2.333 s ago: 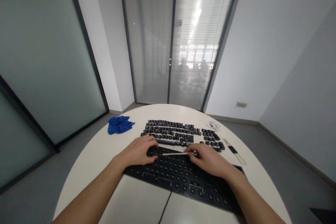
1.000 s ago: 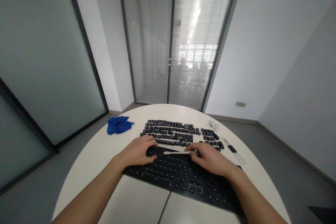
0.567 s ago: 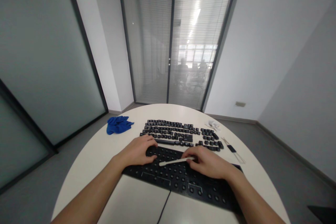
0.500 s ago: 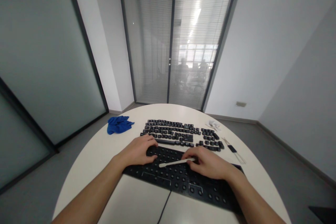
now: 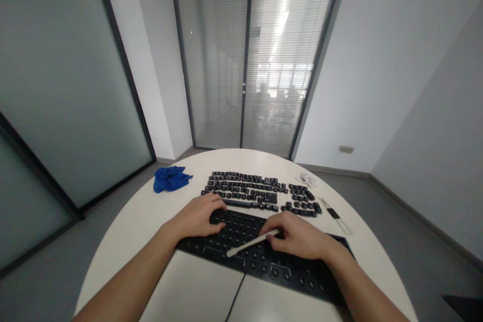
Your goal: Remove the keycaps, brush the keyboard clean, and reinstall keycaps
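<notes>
A black keyboard (image 5: pixel 260 256) with its keycaps off lies tilted across the table, bare switch posts showing. My left hand (image 5: pixel 199 215) grips its left end, thumb over the posts and fingers at the far edge. Pinched in my right hand (image 5: pixel 294 235) is a slim white stick with a widened tip (image 5: pixel 249 244), which may be a swab or small brush. Its tip is over the lower-left rows of posts; whether it touches them I cannot tell. The right hand hovers over or rests on the keyboard's right half, hiding part of it.
Loose black keycaps (image 5: pixel 241 191) lie in rows beyond the keyboard. A blue cloth (image 5: pixel 171 179) is at the far left of the round table (image 5: pixel 128 241). To the right are crumpled white tissue (image 5: pixel 307 179) and a wire keycap puller (image 5: pixel 335 215). A cable (image 5: pixel 236 297) runs towards me.
The white stick's tip has swung towards me and slightly left, to a lower row, so the stick slants more steeply. My left hand has stayed in place.
</notes>
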Tool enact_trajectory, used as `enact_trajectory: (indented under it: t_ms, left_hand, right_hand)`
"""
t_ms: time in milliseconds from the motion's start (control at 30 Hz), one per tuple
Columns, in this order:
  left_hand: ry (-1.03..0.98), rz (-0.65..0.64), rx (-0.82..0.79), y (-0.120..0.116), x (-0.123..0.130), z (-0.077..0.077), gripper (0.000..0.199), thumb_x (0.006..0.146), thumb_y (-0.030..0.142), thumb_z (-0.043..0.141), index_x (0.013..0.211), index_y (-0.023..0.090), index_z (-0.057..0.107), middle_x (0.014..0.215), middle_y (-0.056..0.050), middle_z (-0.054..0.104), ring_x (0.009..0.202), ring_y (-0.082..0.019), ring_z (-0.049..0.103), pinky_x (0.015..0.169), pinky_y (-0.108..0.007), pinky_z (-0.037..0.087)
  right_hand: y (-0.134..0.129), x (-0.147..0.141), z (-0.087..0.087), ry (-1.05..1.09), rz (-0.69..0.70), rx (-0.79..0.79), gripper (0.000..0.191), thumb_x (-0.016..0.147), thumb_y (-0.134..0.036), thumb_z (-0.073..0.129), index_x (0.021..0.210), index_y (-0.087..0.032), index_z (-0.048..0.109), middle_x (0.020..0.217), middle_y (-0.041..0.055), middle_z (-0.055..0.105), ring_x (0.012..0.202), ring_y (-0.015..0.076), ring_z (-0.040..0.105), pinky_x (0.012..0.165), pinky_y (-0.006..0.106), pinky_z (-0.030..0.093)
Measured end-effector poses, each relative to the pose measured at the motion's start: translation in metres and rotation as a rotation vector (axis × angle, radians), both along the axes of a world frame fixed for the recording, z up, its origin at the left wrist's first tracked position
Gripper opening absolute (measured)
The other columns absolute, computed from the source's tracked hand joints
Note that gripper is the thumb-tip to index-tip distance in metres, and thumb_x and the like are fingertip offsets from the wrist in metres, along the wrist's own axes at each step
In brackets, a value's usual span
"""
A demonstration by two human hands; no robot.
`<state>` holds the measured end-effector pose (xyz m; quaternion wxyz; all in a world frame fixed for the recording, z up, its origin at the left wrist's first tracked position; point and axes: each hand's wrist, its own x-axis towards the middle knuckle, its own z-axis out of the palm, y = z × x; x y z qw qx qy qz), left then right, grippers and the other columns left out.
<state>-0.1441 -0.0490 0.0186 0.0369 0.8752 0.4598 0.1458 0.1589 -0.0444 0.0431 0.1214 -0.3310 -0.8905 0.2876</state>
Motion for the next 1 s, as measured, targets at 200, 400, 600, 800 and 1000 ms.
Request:
enact_trajectory:
  t_ms: [200, 400, 600, 800, 1000]
  left_hand:
    - [-0.018, -0.004, 0.002, -0.001, -0.001, -0.001, 0.028, 0.079, 0.031, 0.071, 0.106, 0.024, 0.065, 0.107, -0.004, 0.064, 0.102, -0.026, 0.060, 0.088, -0.037, 0.049]
    - [-0.015, -0.010, -0.002, -0.001, -0.002, -0.002, 0.029, 0.079, 0.031, 0.071, 0.106, 0.024, 0.065, 0.106, -0.003, 0.064, 0.101, -0.025, 0.060, 0.087, -0.037, 0.049]
    - [-0.012, -0.004, -0.002, -0.001, -0.002, -0.001, 0.029, 0.079, 0.032, 0.071, 0.106, 0.024, 0.065, 0.106, -0.003, 0.065, 0.102, -0.025, 0.060, 0.087, -0.037, 0.049]
    - [-0.004, 0.002, 0.001, -0.001, 0.000, -0.001, 0.029, 0.079, 0.032, 0.072, 0.106, 0.024, 0.065, 0.107, -0.003, 0.065, 0.102, -0.026, 0.060, 0.087, -0.037, 0.049]
    - [-0.012, -0.004, -0.002, -0.001, 0.000, -0.001, 0.028, 0.079, 0.031, 0.071, 0.106, 0.024, 0.064, 0.107, -0.003, 0.065, 0.102, -0.025, 0.060, 0.087, -0.036, 0.050]
  right_hand:
    - [0.011, 0.011, -0.002, -0.039, -0.173, 0.115, 0.029, 0.085, -0.018, 0.054, 0.102, -0.022, 0.077, 0.097, 0.0046, 0.077, 0.086, 0.0219, 0.069, 0.080, 0.032, 0.049]
    - [0.013, 0.017, -0.001, -0.081, -0.239, 0.128, 0.030, 0.090, -0.023, 0.051, 0.108, -0.020, 0.075, 0.102, 0.0083, 0.076, 0.091, 0.0249, 0.069, 0.082, 0.035, 0.049]
    - [0.012, 0.016, 0.000, -0.072, -0.218, 0.125, 0.028, 0.087, -0.020, 0.052, 0.103, -0.021, 0.075, 0.094, 0.0060, 0.076, 0.084, 0.0223, 0.068, 0.078, 0.033, 0.047]
    - [0.011, 0.014, -0.001, -0.033, -0.161, 0.102, 0.027, 0.083, -0.017, 0.055, 0.101, -0.022, 0.076, 0.089, 0.0031, 0.075, 0.077, 0.0186, 0.066, 0.072, 0.028, 0.046]
    - [0.008, 0.012, -0.001, -0.048, -0.148, 0.073, 0.024, 0.080, -0.017, 0.057, 0.094, -0.021, 0.076, 0.082, 0.0021, 0.074, 0.072, 0.0171, 0.065, 0.067, 0.027, 0.045]
